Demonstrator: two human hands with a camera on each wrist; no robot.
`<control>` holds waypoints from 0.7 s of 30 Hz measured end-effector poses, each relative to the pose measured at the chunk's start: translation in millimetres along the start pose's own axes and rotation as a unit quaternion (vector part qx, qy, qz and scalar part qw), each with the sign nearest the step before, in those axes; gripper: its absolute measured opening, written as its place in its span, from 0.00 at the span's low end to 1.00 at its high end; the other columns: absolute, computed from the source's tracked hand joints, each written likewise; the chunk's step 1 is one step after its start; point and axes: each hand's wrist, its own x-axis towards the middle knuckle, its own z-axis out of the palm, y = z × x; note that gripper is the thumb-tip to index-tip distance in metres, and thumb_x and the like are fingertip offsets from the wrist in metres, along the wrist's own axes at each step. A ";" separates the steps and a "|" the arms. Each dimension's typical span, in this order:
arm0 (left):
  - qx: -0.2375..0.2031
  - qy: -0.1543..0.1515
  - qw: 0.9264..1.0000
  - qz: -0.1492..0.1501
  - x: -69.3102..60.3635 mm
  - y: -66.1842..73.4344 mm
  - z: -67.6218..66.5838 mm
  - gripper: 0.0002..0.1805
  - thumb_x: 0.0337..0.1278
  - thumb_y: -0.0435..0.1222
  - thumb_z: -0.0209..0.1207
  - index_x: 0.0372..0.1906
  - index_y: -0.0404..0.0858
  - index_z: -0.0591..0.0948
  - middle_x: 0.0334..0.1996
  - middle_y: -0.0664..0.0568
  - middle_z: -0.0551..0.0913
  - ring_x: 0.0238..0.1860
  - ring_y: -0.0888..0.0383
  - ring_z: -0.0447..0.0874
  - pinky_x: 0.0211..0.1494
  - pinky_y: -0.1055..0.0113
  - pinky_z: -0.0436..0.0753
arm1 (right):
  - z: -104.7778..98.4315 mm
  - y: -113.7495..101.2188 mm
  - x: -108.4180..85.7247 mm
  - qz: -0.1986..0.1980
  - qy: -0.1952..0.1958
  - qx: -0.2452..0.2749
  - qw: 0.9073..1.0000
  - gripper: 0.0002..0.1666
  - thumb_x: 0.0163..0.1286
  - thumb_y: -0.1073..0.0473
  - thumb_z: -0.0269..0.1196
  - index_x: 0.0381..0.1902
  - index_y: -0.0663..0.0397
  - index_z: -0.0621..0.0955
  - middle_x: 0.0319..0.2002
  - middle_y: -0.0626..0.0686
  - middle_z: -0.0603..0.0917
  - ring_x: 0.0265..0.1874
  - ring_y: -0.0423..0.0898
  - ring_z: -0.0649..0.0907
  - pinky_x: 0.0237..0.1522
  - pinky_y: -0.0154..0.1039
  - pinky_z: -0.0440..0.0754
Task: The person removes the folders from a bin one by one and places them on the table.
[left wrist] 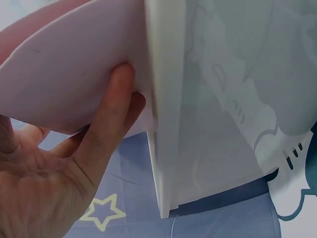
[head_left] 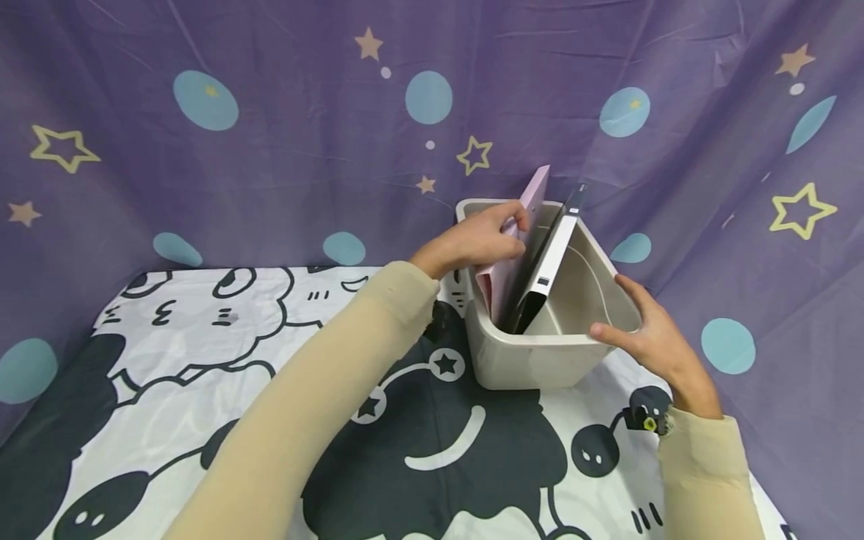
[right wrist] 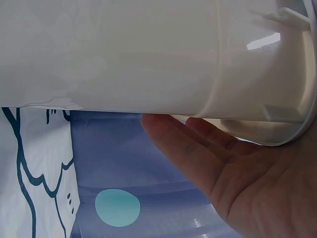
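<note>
A pale beige plastic bin (head_left: 523, 366) stands on the bedding near the purple curtain. Inside it a pink folder (head_left: 536, 192) leans upright, its top edge above the rim. My left hand (head_left: 481, 238) reaches over the bin's left side and grips this folder. In the left wrist view, the left hand (left wrist: 94, 139) has its fingers against the folder's pink cover (left wrist: 74, 69). Beside the folder leans a flat black-and-white binder-like item (head_left: 555, 256), its lower end hidden in the bin. At the bin's right side my right hand (head_left: 651, 337) holds the rim, thumb on its front corner.
Bedding (head_left: 202, 322) with black-and-white cartoon print spreads under the bin and both arms. A purple curtain (head_left: 304, 150) with stars and blue spots hangs behind and along the right. Inside the bin, the right part (head_left: 583, 292) shows bare wall.
</note>
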 end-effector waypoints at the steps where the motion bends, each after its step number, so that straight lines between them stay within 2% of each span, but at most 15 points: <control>1: -0.006 0.001 1.000 0.002 -0.5 0.1 -0.9 0.15 0.51 0.33 0.56 0.46 0.46 0.70 0.38 0.47 0.75 0.17 0.59 0.67 0.19 0.68 0.70 | 0.1 0.0 -0.1 -0.001 0.000 0.000 1.000 0.57 0.57 0.50 0.69 0.75 0.55 0.50 0.65 0.67 0.65 0.56 0.61 0.70 0.53 0.61 0.66; 4: -0.029 0.000 1.000 0.008 -2.2 -0.4 -4.7 0.15 0.51 0.32 0.55 0.46 0.44 0.70 0.34 0.46 0.74 0.14 0.60 0.63 0.18 0.67 0.68 | 0.2 -0.1 -0.3 -0.002 0.001 0.003 1.000 0.57 0.57 0.50 0.69 0.75 0.55 0.50 0.65 0.66 0.65 0.56 0.61 0.70 0.53 0.60 0.65; 9: -0.039 -0.007 0.999 0.013 -3.9 -1.6 -10.6 0.17 0.50 0.31 0.54 0.47 0.42 0.69 0.36 0.45 0.73 0.17 0.59 0.64 0.19 0.66 0.68 | -0.3 -0.4 -0.4 -0.001 0.000 0.004 1.000 0.57 0.58 0.50 0.69 0.75 0.55 0.50 0.66 0.66 0.64 0.58 0.61 0.68 0.55 0.61 0.64; 14: -0.054 -0.003 0.999 -0.010 -1.0 -5.2 -11.7 0.17 0.48 0.29 0.58 0.44 0.42 0.68 0.37 0.45 0.71 0.18 0.58 0.65 0.18 0.66 0.68 | -0.5 -0.2 -0.4 -0.001 -0.001 0.004 1.000 0.57 0.58 0.50 0.69 0.75 0.56 0.50 0.67 0.67 0.63 0.59 0.62 0.68 0.56 0.62 0.63; 17: -0.064 0.001 0.998 -0.027 1.2 -5.7 -12.6 0.18 0.45 0.27 0.60 0.41 0.42 0.67 0.38 0.45 0.71 0.20 0.56 0.69 0.19 0.66 0.70 | -0.3 -0.2 0.2 -0.001 -0.002 0.006 1.000 0.57 0.57 0.50 0.69 0.75 0.56 0.50 0.67 0.66 0.63 0.59 0.61 0.67 0.56 0.62 0.63; 21: -0.050 -0.014 0.998 -0.040 2.4 -2.6 -14.8 0.21 0.44 0.25 0.58 0.45 0.42 0.69 0.45 0.44 0.72 0.27 0.53 0.74 0.22 0.66 0.73 | -0.3 -0.2 0.6 0.002 -0.001 0.008 1.000 0.57 0.57 0.50 0.70 0.75 0.56 0.50 0.67 0.66 0.62 0.59 0.61 0.67 0.57 0.62 0.63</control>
